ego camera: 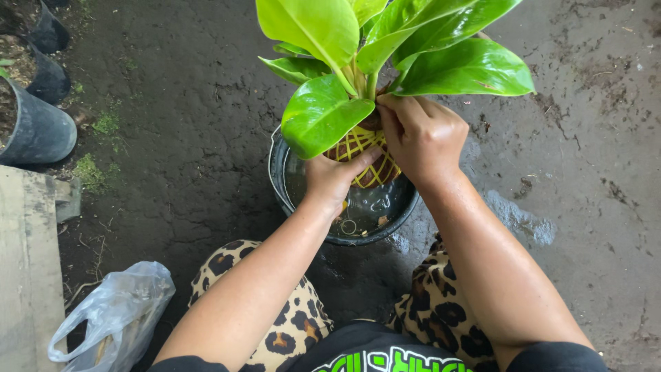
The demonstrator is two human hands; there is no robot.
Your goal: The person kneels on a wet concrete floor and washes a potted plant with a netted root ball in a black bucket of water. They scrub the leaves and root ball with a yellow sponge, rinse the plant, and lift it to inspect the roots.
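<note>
Just above the centre of the frame, your two hands close around a round brown root ball wrapped in a net of yellow string (pixel 361 155), out of which grows a plant with broad, glossy green leaves (pixel 385 48) that fills the upper middle of the picture. Your left hand (pixel 335 178) cups the ball from below and from the left, its fingers pressed against the yellow netting, with one big leaf hanging over the knuckles. Your right hand (pixel 421 136) grips the ball from the right and from above, its fingertips pinched in at the base of the stems where they meet the top of the ball. The ball sits between both palms, held directly over a round black plastic bucket (pixel 344 207), which holds a little dark water with bits of debris in it; I cannot tell whether the ball touches the bucket's rim. The bucket stands on dark, damp, cracked concrete ground (pixel 585 138). In the upper left corner of the frame stand black plastic nursery pots filled with soil (pixel 41 131), and in the lower left corner lies a crumpled clear plastic bag (pixel 117 313). Your leopard-print trousers (pixel 289 324) show along the bottom edge.
</note>
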